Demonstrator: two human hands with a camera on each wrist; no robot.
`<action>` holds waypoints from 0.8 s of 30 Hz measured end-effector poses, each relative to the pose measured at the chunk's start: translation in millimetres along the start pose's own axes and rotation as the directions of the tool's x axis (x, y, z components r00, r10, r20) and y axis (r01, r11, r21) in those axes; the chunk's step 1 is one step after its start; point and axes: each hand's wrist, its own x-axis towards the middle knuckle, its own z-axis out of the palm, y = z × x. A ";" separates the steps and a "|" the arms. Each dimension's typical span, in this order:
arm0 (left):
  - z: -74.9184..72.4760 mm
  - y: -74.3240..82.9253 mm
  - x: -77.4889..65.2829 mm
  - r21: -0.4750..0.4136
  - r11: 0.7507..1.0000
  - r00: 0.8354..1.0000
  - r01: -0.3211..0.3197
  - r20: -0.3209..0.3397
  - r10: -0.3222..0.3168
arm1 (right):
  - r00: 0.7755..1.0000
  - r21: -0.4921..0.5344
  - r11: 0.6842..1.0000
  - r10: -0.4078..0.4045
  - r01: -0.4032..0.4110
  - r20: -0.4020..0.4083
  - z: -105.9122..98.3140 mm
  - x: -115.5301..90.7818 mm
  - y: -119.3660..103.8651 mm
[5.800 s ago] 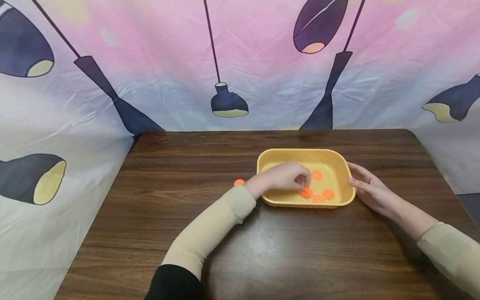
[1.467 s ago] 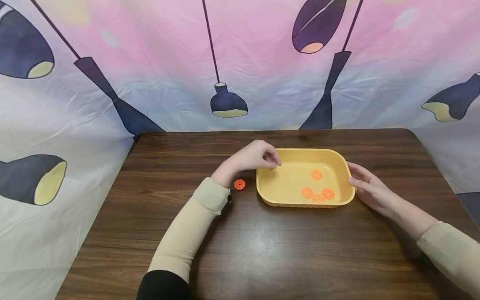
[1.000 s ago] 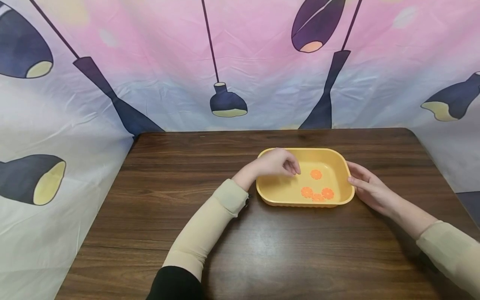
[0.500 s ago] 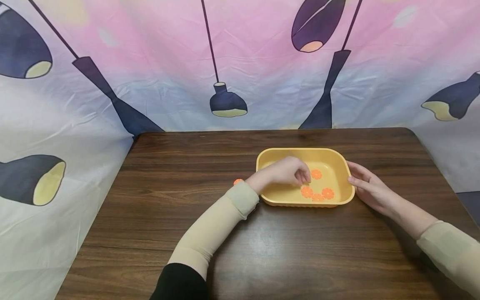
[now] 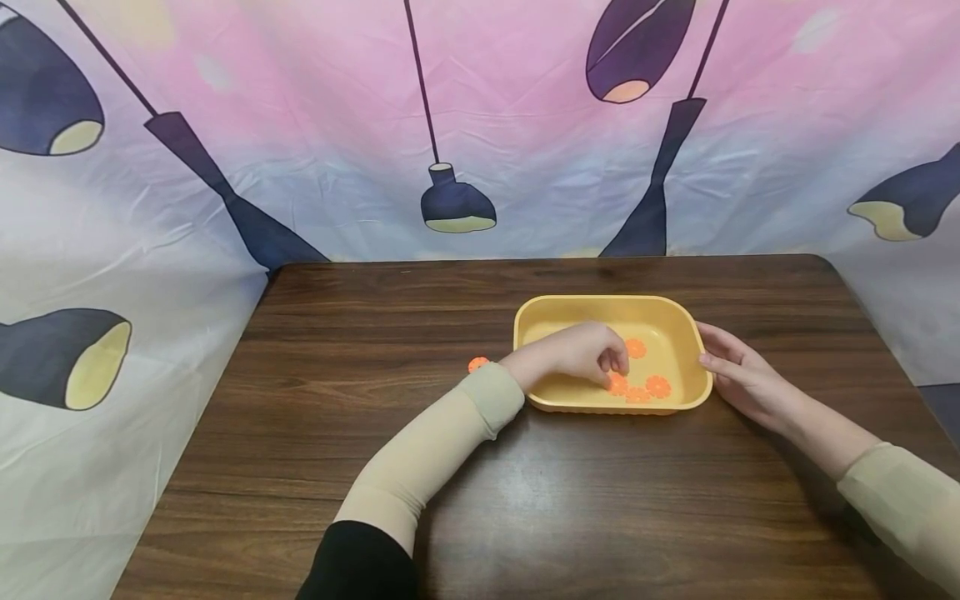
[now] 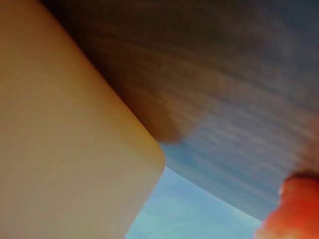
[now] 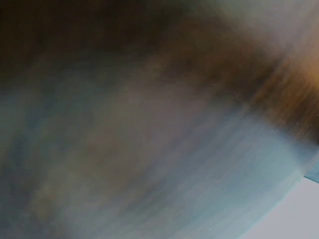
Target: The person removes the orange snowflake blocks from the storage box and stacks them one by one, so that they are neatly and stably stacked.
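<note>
A yellow plastic basin (image 5: 547, 397) stands on the table, right of centre. Inside lie several notched orange discs (image 5: 657, 387). My left hand (image 5: 585, 350) reaches over the basin's left end, fingers bent down, the tips at the edge of one disc (image 5: 618, 384); I cannot tell whether they pinch it. At the basin's right end my right hand (image 5: 746, 379) grips the wall, thumb on the rim and fingers outside. Another orange disc (image 5: 477, 364) sits on the table left of the basin, partly hidden by the left sleeve. A blurred red-orange thing (image 6: 294, 214) shows in the left wrist view.
The dark wood-grain table (image 5: 585, 508) reaches back to a printed cloth backdrop (image 5: 360, 125). In the left wrist view the beige sleeve (image 6: 75, 149) fills much of the picture. The right wrist view is mostly blurred table (image 7: 209, 164).
From beyond the basin's left rim, my left hand has moved right and down to the discs inside. Its forearm now partly covers the disc on the table. The right hand has kept its grip.
</note>
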 end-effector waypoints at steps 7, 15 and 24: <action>2.2 0.9 0.4 0.082 0.996 0.999 -0.031 0.011 0.030 | 1.000 0.004 1.000 -0.004 0.004 0.007 -0.1 0.0 0.4; 3.3 3.0 -0.5 0.094 0.995 1.000 -0.017 0.019 0.016 | 1.000 -0.001 1.000 0.008 -0.008 -0.002 -0.7 -0.7 1.2; 2.7 2.5 -2.2 0.063 0.998 1.000 0.004 0.007 -0.005 | 1.000 -0.011 1.000 0.011 -0.011 0.000 -0.7 0.1 1.6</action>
